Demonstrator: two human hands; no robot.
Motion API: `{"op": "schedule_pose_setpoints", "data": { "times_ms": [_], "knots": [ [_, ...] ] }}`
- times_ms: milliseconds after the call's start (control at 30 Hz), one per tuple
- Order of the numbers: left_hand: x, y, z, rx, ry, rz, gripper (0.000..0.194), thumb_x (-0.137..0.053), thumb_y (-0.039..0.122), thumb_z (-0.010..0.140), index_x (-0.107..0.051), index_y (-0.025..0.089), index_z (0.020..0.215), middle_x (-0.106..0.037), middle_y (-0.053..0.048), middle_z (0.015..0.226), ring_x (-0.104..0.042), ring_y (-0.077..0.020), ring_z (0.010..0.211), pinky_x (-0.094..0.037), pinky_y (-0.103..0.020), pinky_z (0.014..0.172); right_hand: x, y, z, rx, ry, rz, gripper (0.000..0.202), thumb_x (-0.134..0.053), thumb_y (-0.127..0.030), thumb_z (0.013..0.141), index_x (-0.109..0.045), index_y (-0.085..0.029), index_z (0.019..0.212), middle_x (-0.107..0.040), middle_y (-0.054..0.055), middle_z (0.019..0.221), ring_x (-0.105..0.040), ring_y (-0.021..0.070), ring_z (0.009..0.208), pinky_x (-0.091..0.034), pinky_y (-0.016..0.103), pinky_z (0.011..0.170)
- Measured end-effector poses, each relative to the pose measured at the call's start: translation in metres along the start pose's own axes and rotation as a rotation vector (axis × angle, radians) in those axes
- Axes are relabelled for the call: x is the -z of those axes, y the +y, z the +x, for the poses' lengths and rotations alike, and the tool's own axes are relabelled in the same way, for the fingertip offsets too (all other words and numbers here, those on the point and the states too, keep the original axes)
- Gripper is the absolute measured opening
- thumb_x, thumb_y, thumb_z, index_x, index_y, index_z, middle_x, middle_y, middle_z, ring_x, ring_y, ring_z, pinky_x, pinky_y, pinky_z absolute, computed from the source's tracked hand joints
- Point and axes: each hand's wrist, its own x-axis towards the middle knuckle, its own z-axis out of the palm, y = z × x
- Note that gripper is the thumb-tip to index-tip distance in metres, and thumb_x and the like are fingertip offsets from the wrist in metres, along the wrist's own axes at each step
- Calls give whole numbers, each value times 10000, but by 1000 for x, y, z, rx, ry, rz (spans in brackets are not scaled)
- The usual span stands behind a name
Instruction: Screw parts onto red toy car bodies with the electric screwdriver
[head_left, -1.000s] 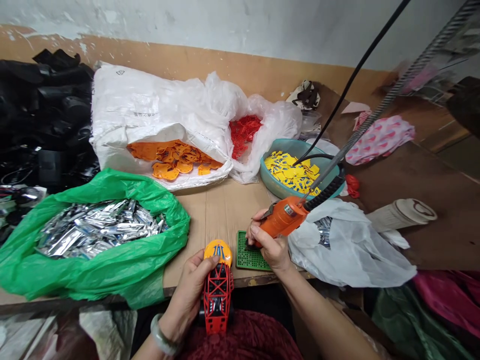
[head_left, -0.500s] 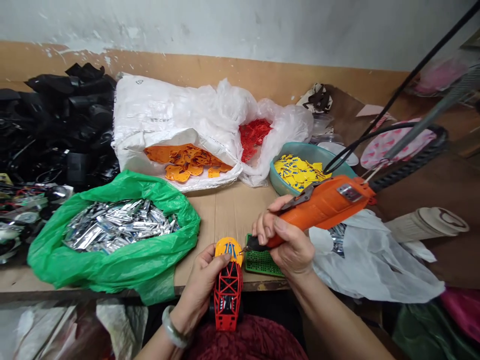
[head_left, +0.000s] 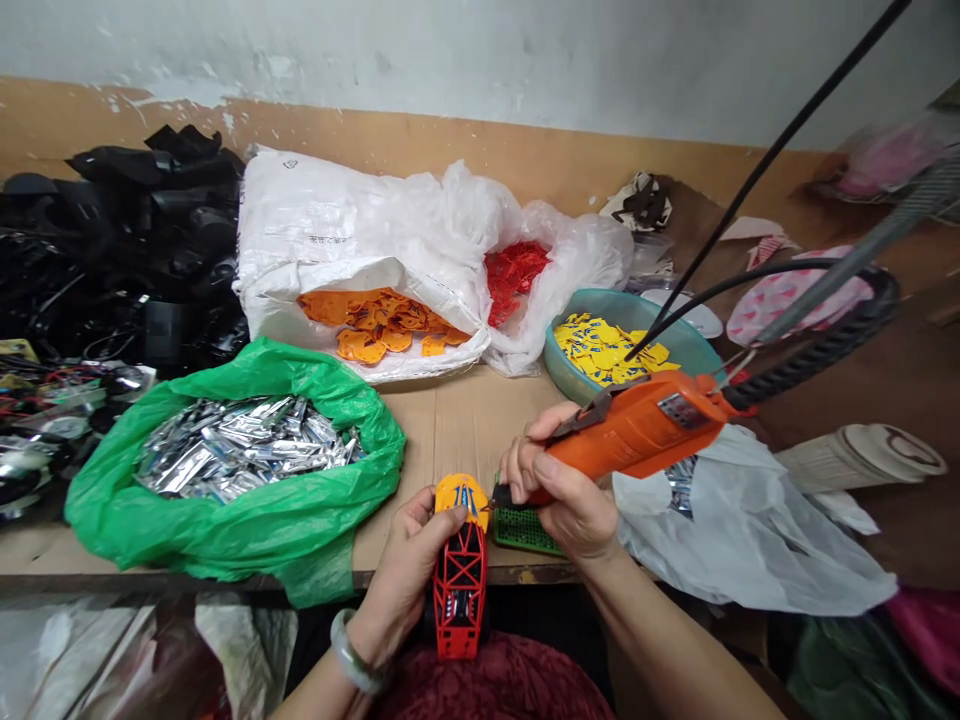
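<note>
My left hand (head_left: 411,548) is closed around a toy car (head_left: 460,575) with a red lattice frame and dark wheels partly hidden below. An orange-yellow panel (head_left: 459,494) with blue marks forms its front end, and my left thumb presses on it. My right hand (head_left: 564,490) grips an orange electric screwdriver (head_left: 637,425), held tilted with its tip at the right edge of that panel. Whether the bit sits in a screw is too small to tell. Behind the right hand lies a green perforated tray (head_left: 525,530), partly covered.
A green bag (head_left: 247,540) of silvery pieces lies left. White sacks (head_left: 360,220) with orange and red parts stand behind. A teal basin (head_left: 559,355) holds yellow pieces. Black parts (head_left: 150,230) pile up far left. The screwdriver's cable (head_left: 817,370) and a spring hang at right.
The screwdriver and right hand have shifted slightly left and lower, with the tip staying at the panel's right edge. The view has moved a little; both hands keep their hold.
</note>
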Motion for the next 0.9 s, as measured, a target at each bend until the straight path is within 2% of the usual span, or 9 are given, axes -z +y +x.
{"op": "schedule_pose_setpoints", "data": {
  "times_ms": [167, 333, 467, 567, 733, 900],
  "knots": [
    [-5, 5, -2, -35, 5, 50, 318, -814, 326, 712, -669, 142, 927, -679, -3, 730, -580, -108, 588, -436, -211, 554, 3, 2, -4, -8, -73, -20, 159, -688, -235, 842, -569, -243, 947, -519, -81, 590, -513, 110, 455, -449, 277, 516],
    [-8, 5, -3, -62, -9, 50, 303, -815, 294, 711, -673, 143, 931, -694, -6, 770, -602, -115, 645, -465, -213, 604, 6, 6, -5, -10, -93, -52, 151, -686, -245, 851, -564, -246, 940, -513, -78, 610, -496, 97, 445, -438, 263, 498],
    [-4, 4, -1, -21, 32, 25, 356, -834, 307, 688, -670, 143, 959, -727, -18, 782, -596, -105, 592, -483, -217, 577, 13, 7, -5, 42, 22, -50, 186, -680, -302, 841, -556, -245, 968, -489, -92, 558, -483, 105, 425, -471, 283, 514],
    [2, 4, 1, -5, 75, 23, 385, -838, 332, 686, -668, 140, 974, -726, -14, 739, -601, -107, 555, -485, -216, 542, 26, 11, -9, 57, 134, -139, 195, -692, -294, 829, -564, -242, 967, -514, -90, 574, -505, 103, 429, -496, 287, 529],
    [6, 5, 3, 28, 83, 11, 445, -856, 351, 664, -663, 126, 996, -729, -18, 704, -614, -115, 532, -488, -210, 503, 50, 27, -19, 13, 168, -222, 203, -696, -264, 829, -562, -237, 980, -543, -89, 593, -545, 104, 454, -490, 268, 517],
    [5, 2, 3, 48, 71, -8, 439, -853, 362, 670, -655, 128, 984, -732, -23, 673, -617, -123, 507, -498, -220, 486, 58, 37, -20, -6, 185, -243, 205, -694, -263, 836, -560, -241, 990, -559, -88, 612, -560, 106, 468, -498, 276, 534]
  ]
}}
